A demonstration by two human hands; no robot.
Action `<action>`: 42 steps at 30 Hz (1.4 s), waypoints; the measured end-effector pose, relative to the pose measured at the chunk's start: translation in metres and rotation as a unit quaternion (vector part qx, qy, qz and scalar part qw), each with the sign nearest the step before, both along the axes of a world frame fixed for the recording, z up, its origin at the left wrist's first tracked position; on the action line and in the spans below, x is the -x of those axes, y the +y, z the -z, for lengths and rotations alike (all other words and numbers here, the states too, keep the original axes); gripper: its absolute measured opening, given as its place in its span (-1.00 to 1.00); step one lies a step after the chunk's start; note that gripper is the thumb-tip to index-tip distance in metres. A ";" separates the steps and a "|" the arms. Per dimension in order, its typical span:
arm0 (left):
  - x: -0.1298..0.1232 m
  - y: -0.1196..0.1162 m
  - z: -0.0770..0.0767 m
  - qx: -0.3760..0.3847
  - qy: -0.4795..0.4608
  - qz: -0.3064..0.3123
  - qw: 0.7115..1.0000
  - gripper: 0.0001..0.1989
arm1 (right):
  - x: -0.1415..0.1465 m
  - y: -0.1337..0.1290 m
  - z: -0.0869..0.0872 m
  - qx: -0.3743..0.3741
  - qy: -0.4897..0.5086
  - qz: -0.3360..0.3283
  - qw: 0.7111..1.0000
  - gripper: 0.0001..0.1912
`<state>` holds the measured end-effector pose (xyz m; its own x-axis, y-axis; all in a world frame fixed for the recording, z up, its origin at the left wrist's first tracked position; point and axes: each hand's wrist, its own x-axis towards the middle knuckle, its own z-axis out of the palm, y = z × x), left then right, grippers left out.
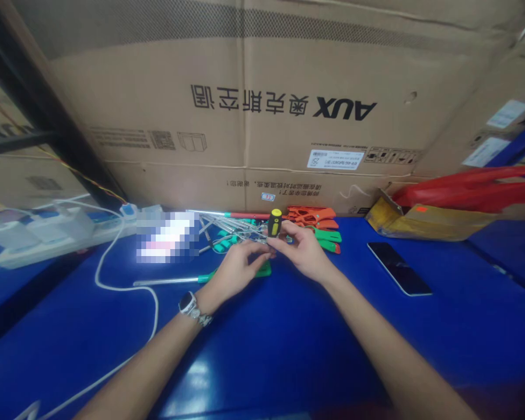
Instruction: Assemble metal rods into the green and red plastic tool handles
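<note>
Far limit for me: the brown carton (254, 128), a wall right behind the tool pile. Left side is tight, with the power strip (30, 254) near the far corner and the white cable (156, 309) looping across the blue table (297, 326) toward the near left. Right side: yellow box (424, 228) against the carton, red plastic (472, 189) over it, black phone (399, 269) lying flat in front, well apart from the right forearm. Most of my room is the blue surface between the forearms, plus the stretch between right forearm and phone.

Yellow-black tool handle (275, 224) stands about upright, capped end up, at the right hand's (304, 251) fingertips. Right fingers are closed around its side; I can't see a shaft. Left hand (240, 265) is just beside, fingertips bunched close to the right thumb; can't tell if they pinch anything.

Green-handled rod (166, 282) lies partly under the left hand. Silver rods (231, 224) pile just beyond the hands; orange grips (317, 217) and green grips (328, 235) sit beyond the right.
</note>
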<state>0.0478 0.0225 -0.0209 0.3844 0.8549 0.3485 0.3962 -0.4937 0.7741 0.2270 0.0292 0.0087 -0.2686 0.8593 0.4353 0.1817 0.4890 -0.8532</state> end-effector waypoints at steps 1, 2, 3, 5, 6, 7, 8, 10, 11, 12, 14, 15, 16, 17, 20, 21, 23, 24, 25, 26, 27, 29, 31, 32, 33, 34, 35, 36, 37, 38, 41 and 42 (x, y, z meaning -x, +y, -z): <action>-0.002 0.000 0.000 -0.001 -0.015 -0.016 1.000 -0.85 | 0.001 0.001 0.002 -0.009 0.002 0.023 1.000 -0.81; -0.004 0.001 0.001 0.001 -0.037 -0.034 0.999 -0.83 | 0.004 0.002 0.004 -0.016 0.009 0.046 0.999 -0.80; -0.007 0.001 0.001 0.005 -0.062 -0.051 0.997 -0.81 | 0.006 0.002 0.007 -0.019 0.019 0.065 0.998 -0.77; -0.012 0.001 0.002 0.020 -0.105 -0.073 0.992 -0.84 | 0.011 0.002 0.012 -0.018 0.041 0.086 0.995 -0.70; -0.013 0.002 0.002 0.026 -0.116 -0.077 0.990 -0.87 | 0.013 0.002 0.014 -0.017 0.048 0.093 0.994 -0.68; -0.014 0.002 0.002 0.031 -0.119 -0.076 0.990 -0.88 | 0.014 0.001 0.016 -0.017 0.049 0.098 0.994 -0.68; -0.013 0.002 0.002 0.035 -0.114 -0.071 0.990 -0.88 | 0.014 0.000 0.017 -0.019 0.043 0.102 0.994 -0.70; -0.010 0.001 0.001 0.041 -0.092 -0.052 0.994 -0.86 | 0.012 -0.001 0.016 -0.020 0.014 0.091 0.996 -0.74; -0.008 0.001 0.000 0.043 -0.081 -0.039 0.995 -0.84 | 0.009 -0.002 0.015 -0.016 -0.006 0.071 0.997 -0.75; -0.006 0.000 -0.001 0.045 -0.072 -0.025 0.996 -0.82 | 0.006 -0.003 0.013 -0.011 -0.023 0.044 0.999 -0.75; -0.003 -0.001 -0.003 0.046 -0.061 0.002 0.997 -0.79 | 0.000 -0.003 0.007 0.008 -0.034 -0.014 0.999 -0.74; -0.002 -0.001 -0.003 0.048 -0.054 0.017 0.997 -0.78 | -0.002 -0.004 0.005 0.023 -0.025 -0.038 0.999 -0.73; -0.001 -0.002 -0.004 0.049 -0.046 0.032 0.997 -0.77 | -0.003 -0.004 0.003 0.041 -0.009 -0.054 0.998 -0.72; -0.001 -0.002 -0.003 0.050 -0.039 0.045 0.997 -0.76 | -0.004 -0.004 0.001 0.059 0.010 -0.063 0.996 -0.71; -0.003 0.000 0.000 0.048 -0.037 0.062 0.996 -0.76 | -0.001 -0.004 0.001 0.072 0.041 -0.032 0.996 -0.73; -0.005 0.001 0.001 0.046 -0.049 0.053 0.996 -0.79 | 0.002 -0.003 0.003 0.061 0.042 -0.002 0.997 -0.75; -0.009 0.003 0.005 0.039 -0.085 0.012 0.996 -0.79 | 0.009 -0.002 0.009 0.032 0.042 0.068 0.996 -0.76; -0.011 0.004 0.007 0.038 -0.106 -0.015 0.994 -0.78 | 0.013 -0.001 0.013 0.019 0.043 0.100 0.994 -0.76; -0.013 0.004 0.008 0.039 -0.125 -0.039 0.991 -0.78 | 0.017 0.000 0.016 0.006 0.044 0.128 0.991 -0.76; -0.014 0.004 0.009 0.043 -0.139 -0.058 0.988 -0.81 | 0.021 0.000 0.019 -0.007 0.043 0.149 0.988 -0.75; -0.016 0.004 0.010 0.048 -0.147 -0.071 0.985 -0.86 | 0.024 0.000 0.021 -0.017 0.039 0.162 0.986 -0.75; -0.016 0.003 0.009 0.060 -0.147 -0.080 0.984 -0.90 | 0.027 -0.001 0.021 -0.033 0.020 0.159 0.986 -0.74; -0.014 0.001 0.006 0.070 -0.131 -0.066 0.987 -0.87 | 0.025 -0.004 0.017 -0.035 -0.002 0.123 0.992 -0.76; -0.012 0.000 0.005 0.073 -0.121 -0.051 0.989 -0.84 | 0.021 -0.005 0.013 -0.032 -0.009 0.095 0.995 -0.75; -0.009 0.000 0.004 0.076 -0.111 -0.033 0.990 -0.82 | 0.017 -0.007 0.009 -0.022 -0.015 0.059 0.998 -0.74; -0.007 -0.001 0.003 0.077 -0.100 -0.014 0.992 -0.80 | 0.013 -0.007 0.005 -0.007 -0.017 0.017 1.000 -0.72; -0.005 -0.001 0.003 0.076 -0.088 0.004 0.993 -0.79 | 0.008 -0.008 0.001 0.005 -0.016 -0.019 1.000 -0.71; -0.002 0.000 0.003 0.073 -0.076 0.019 0.994 -0.78 | 0.004 -0.008 -0.001 0.014 -0.020 -0.042 0.999 -0.72; 0.000 0.000 0.004 0.070 -0.066 0.034 0.995 -0.77 | 0.001 -0.007 -0.003 0.018 -0.023 -0.055 0.998 -0.73; 0.001 0.001 0.004 0.067 -0.056 0.047 0.995 -0.76 | -0.001 -0.005 -0.004 0.019 -0.024 -0.057 0.998 -0.75; 0.002 0.003 0.006 0.061 -0.055 0.057 0.995 -0.79 | -0.002 -0.001 -0.001 0.004 -0.020 -0.023 1.000 -0.81; 0.000 0.003 0.006 0.057 -0.068 0.044 0.995 -0.82 | 0.000 0.000 0.002 -0.006 -0.015 -0.003 1.000 -0.83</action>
<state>0.0476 0.0257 -0.0269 0.4150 0.8574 0.3043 0.2438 -0.4270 0.8707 0.2271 0.0295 0.0069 -0.2866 0.8526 0.4369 0.2037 0.4998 -0.8418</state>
